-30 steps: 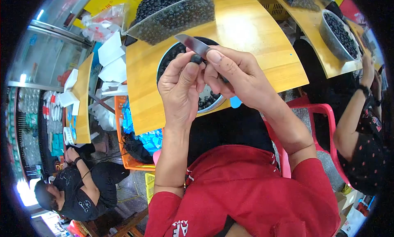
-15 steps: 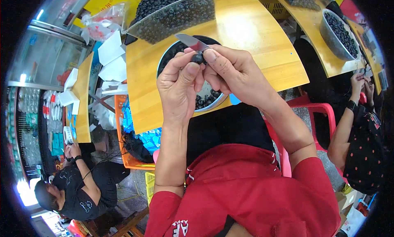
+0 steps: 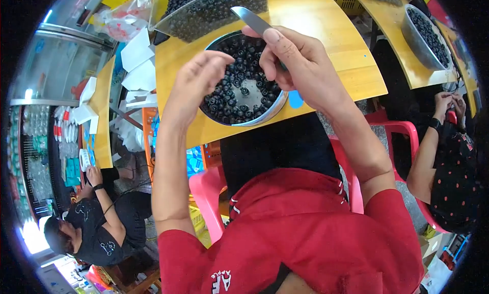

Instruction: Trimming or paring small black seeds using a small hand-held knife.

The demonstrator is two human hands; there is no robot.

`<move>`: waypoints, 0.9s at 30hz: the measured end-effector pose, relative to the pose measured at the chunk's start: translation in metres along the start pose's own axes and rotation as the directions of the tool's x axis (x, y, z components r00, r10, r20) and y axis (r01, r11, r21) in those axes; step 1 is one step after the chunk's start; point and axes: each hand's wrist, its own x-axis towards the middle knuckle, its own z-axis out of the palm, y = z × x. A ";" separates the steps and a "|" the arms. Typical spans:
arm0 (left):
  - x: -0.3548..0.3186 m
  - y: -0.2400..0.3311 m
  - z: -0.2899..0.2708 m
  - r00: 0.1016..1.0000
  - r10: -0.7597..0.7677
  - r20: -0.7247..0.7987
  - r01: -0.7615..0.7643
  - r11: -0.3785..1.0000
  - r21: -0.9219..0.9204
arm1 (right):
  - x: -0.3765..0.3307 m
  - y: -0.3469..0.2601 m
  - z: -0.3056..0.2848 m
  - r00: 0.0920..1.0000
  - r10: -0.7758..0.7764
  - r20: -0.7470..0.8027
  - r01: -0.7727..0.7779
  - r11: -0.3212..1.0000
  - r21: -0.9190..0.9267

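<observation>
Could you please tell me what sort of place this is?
Probably a food workroom or shop: dark fruit lies in a tub and a clear bin on a wooden table, with a glass-fronted cabinet at left.

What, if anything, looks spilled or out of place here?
Nothing stands out: the dark round fruits sit within the bowl, and the right hand grips the knife, its blade apart from the left hand.

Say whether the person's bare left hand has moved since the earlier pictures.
Yes, the left hand has moved left, toward the left rim of the round white berry bowl.
</observation>
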 end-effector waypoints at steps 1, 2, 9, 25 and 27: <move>0.001 -0.004 0.001 1.000 -0.002 -0.001 0.002 1.000 0.002 | 0.000 -0.001 0.000 1.000 -0.020 0.002 0.020 0.999 -0.031; 0.002 -0.011 0.002 0.988 0.118 0.099 -0.147 0.918 0.369 | 0.000 -0.001 0.001 0.999 -0.041 0.005 0.041 0.997 -0.063; 0.014 -0.029 0.019 0.907 0.184 0.379 -0.415 0.229 0.881 | 0.000 -0.004 -0.001 1.000 -0.010 0.020 0.010 1.000 -0.010; -0.015 -0.003 0.030 0.926 0.357 -0.123 -0.368 0.927 -0.076 | -0.001 0.002 0.009 0.992 0.128 0.004 -0.128 0.991 -0.049; -0.016 -0.005 0.035 0.881 0.453 -0.139 -0.455 0.890 0.015 | -0.001 0.003 0.009 0.985 0.170 0.016 -0.169 0.985 -0.040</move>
